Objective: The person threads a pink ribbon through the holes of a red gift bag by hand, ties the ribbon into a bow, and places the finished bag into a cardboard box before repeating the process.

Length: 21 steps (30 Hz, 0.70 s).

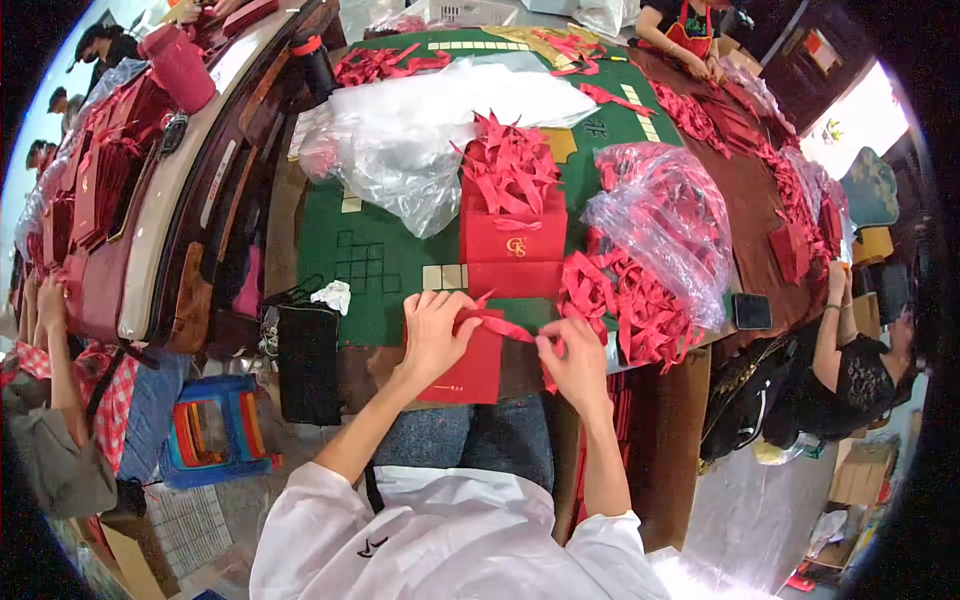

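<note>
A red paper bag [468, 372] lies flat at the table's near edge, in front of my body. From its top, a red ribbon [507, 328] stretches across to the right. My left hand [436, 328] rests over the bag's upper left part, thumb and forefinger closed at the ribbon's left end. On the right, my right hand [577, 360] pinches the ribbon's other end, fingers curled. Just beyond stands a stack of red gift bags [515, 245] with a gold logo, ribbons piled on top. Close by my right hand lies a heap of red ribbons [640, 300], partly under clear plastic.
Clear plastic sheeting [420, 130] covers the far left of the green tabletop [330, 230]. A black phone [752, 311] lies to the right, and a black bag [308, 360] hangs at the left edge. Co-workers sit around, including one in a red apron [690, 35].
</note>
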Each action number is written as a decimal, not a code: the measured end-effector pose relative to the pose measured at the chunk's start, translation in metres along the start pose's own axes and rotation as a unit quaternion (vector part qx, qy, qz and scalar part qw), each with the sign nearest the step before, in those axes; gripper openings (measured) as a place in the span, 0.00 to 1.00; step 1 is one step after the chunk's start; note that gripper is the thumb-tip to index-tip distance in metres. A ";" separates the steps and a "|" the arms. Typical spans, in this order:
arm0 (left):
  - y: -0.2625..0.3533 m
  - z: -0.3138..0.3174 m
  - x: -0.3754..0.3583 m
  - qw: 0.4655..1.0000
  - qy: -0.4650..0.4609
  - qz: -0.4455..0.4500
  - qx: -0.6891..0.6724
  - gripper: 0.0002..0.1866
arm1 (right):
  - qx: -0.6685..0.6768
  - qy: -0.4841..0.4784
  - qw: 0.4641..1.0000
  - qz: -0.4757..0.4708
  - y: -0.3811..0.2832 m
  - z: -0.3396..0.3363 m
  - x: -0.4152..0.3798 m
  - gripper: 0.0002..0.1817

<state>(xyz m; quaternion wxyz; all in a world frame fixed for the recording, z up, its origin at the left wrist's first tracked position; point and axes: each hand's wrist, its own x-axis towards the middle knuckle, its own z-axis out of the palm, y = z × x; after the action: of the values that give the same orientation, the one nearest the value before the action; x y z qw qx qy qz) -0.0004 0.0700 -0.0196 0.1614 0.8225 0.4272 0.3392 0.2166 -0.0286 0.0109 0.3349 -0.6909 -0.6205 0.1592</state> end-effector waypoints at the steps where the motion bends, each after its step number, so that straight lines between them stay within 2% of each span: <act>1: -0.001 0.001 0.000 1.000 0.000 0.001 -0.001 0.09 | -0.042 0.030 0.998 -0.025 -0.006 0.001 0.001 0.10; 2: -0.002 0.002 0.000 1.000 -0.008 -0.011 -0.006 0.10 | -0.043 0.030 0.998 -0.025 -0.004 0.002 0.001 0.10; 4: -0.003 -0.001 0.000 1.000 -0.017 -0.024 -0.010 0.10 | -0.150 0.021 0.987 -0.055 0.002 0.009 0.000 0.11; 9: -0.004 -0.004 0.001 1.000 -0.011 -0.018 -0.004 0.10 | -0.094 0.023 0.995 -0.033 0.005 0.012 -0.001 0.08; 11: 0.005 -0.005 0.000 1.000 0.011 -0.006 -0.004 0.11 | 0.037 -0.011 0.996 0.077 -0.006 0.003 -0.001 0.06; 12: 0.012 -0.006 0.000 0.999 0.035 0.007 -0.002 0.11 | 0.035 -0.011 0.996 0.080 -0.006 0.001 -0.001 0.06; 14: 0.028 -0.004 -0.013 0.998 0.027 -0.013 -0.051 0.12 | 0.172 -0.050 0.976 0.126 -0.007 0.001 0.000 0.09; 16: 0.049 -0.007 -0.030 0.986 -0.045 -0.042 -0.152 0.13 | 0.216 -0.066 0.965 0.136 -0.004 0.008 -0.001 0.09; 18: 0.067 -0.003 -0.042 0.915 -0.122 -0.121 -0.366 0.15 | 0.260 -0.084 0.951 0.144 -0.007 0.013 -0.001 0.10; 20: 0.078 -0.012 -0.049 0.865 -0.254 -0.214 -0.377 0.17 | 0.290 -0.085 0.941 0.153 -0.017 0.013 -0.001 0.09; 21: 0.072 0.002 -0.064 0.834 -0.238 -0.204 -0.454 0.17 | 0.291 -0.087 0.940 0.152 -0.020 0.011 -0.001 0.09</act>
<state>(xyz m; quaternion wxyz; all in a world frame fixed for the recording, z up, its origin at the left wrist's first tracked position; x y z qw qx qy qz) 0.0179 -0.0236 -0.0084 0.6788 0.6060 0.3322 0.2483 0.1943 -0.0262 0.0155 0.4380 -0.6328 -0.4611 0.4418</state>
